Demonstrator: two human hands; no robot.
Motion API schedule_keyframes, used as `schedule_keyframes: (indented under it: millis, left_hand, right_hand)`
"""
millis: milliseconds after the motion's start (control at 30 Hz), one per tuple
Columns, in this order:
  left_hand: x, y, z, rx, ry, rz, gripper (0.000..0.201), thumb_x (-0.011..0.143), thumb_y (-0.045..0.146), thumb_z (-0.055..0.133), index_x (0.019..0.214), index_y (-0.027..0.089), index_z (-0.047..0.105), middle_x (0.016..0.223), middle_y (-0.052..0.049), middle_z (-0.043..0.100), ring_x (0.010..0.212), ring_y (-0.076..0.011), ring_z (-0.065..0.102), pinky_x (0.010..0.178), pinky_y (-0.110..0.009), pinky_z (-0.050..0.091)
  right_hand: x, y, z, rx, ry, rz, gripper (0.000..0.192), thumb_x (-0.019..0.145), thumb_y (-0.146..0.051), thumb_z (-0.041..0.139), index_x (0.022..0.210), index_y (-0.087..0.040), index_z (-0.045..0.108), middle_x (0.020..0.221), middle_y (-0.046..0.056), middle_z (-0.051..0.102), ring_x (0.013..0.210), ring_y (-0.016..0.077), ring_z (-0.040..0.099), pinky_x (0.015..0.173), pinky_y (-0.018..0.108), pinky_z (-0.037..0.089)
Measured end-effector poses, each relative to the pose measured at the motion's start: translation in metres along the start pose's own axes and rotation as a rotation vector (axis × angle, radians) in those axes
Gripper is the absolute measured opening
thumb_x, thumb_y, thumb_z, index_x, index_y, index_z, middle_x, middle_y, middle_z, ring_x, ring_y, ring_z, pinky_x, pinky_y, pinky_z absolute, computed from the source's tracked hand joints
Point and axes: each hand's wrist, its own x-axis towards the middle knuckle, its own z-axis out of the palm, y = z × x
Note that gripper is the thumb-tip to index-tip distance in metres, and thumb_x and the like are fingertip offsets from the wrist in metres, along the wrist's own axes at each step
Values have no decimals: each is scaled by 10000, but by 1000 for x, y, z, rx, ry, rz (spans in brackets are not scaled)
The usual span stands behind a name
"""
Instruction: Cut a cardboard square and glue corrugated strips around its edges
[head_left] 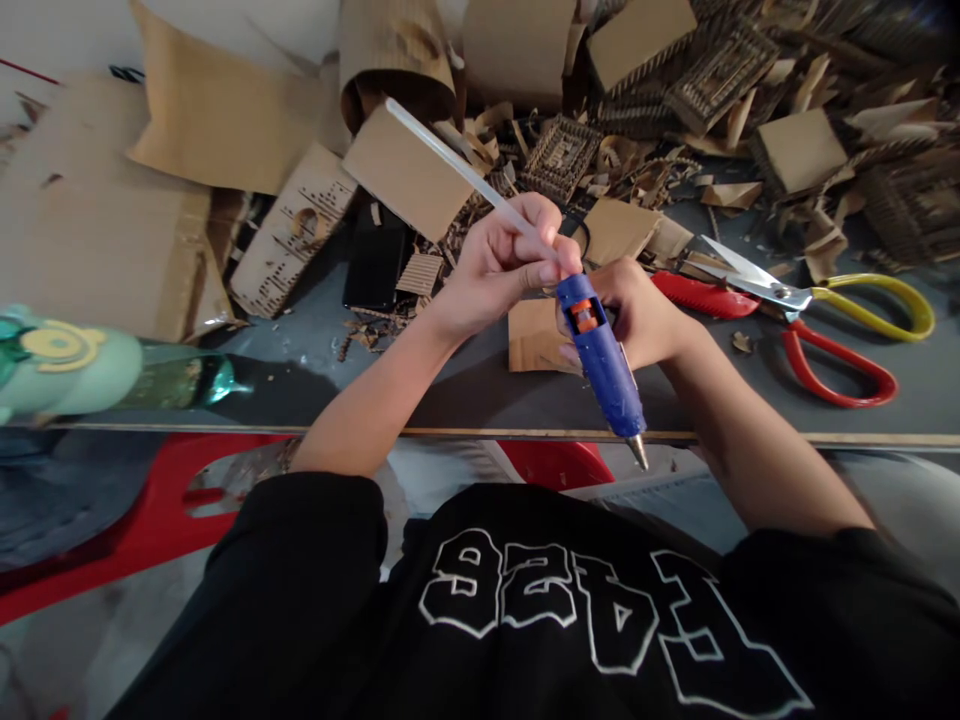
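My left hand (517,250) pinches a long translucent glue stick (457,168) near its lower end, at the back of a blue glue gun (604,365). The stick slants up and to the left from there. Wrapped round the glue gun's handle, my right hand (637,310) keeps the gun over the table's near edge, its metal nozzle pointing down toward me. An orange part shows through the slot in the gun's body. Below my hands lies a piece of brown cardboard (536,338), partly covered by my right hand.
Scissors (791,300) with red and yellow handles lie open at the right, by a red-handled tool (705,295). Cardboard scraps (652,165) pile along the back. On the left are a green bottle (90,365), a black phone (377,258) and a cardboard sheet (90,220).
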Motion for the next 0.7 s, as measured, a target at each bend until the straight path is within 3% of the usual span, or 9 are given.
schedule_keyframes:
  millis: [133, 333, 433, 500, 600, 700]
  left_hand:
    - [1, 0, 1, -44, -10, -2, 476, 971, 697, 431, 1072, 233, 463, 984, -54, 697, 879, -180, 732, 581, -263, 525]
    - [3, -5, 2, -120, -67, -94, 650, 850, 871, 393, 1009, 242, 440, 969, -68, 669, 893, -197, 701, 582, -281, 492]
    - [6, -4, -1, -248, -100, -184, 728, 679, 917, 593, 912, 247, 429, 869, -28, 645, 794, -172, 668, 581, -282, 482]
    - [10, -1, -6, -386, -142, -206, 740, 576, 839, 764, 830, 245, 404, 797, 4, 623, 737, -151, 638, 593, -283, 498]
    - [18, 2, -15, -441, -227, -210, 700, 560, 723, 859, 788, 236, 412, 778, 16, 639, 738, -150, 652, 603, -283, 525]
    - [26, 2, -21, -313, -207, -185, 634, 620, 701, 839, 822, 221, 478, 762, 25, 644, 810, -188, 720, 589, -267, 538]
  right_hand:
    - [0, 2, -1, 103, 8, -16, 443, 824, -450, 670, 618, -182, 384, 619, -42, 351, 583, 53, 286, 535, 230, 283]
    - [0, 3, -2, 153, 0, -62, 367, 801, -332, 691, 620, -165, 417, 613, -56, 343, 567, 32, 283, 517, 203, 251]
    - [1, 2, 0, 156, 7, -100, 377, 792, -324, 707, 611, -161, 420, 595, -68, 333, 544, 22, 269, 497, 189, 236]
    - [1, 2, 1, 158, 9, -121, 392, 781, -314, 721, 597, -159, 411, 581, -74, 324, 532, 17, 257, 483, 184, 226]
    - [2, 2, 0, 172, -1, -117, 365, 772, -298, 729, 603, -154, 439, 575, -77, 336, 522, 14, 261, 467, 180, 217]
    - [1, 2, -2, 179, -21, -68, 344, 780, -305, 715, 620, -156, 450, 593, -70, 346, 541, 22, 287, 488, 185, 242]
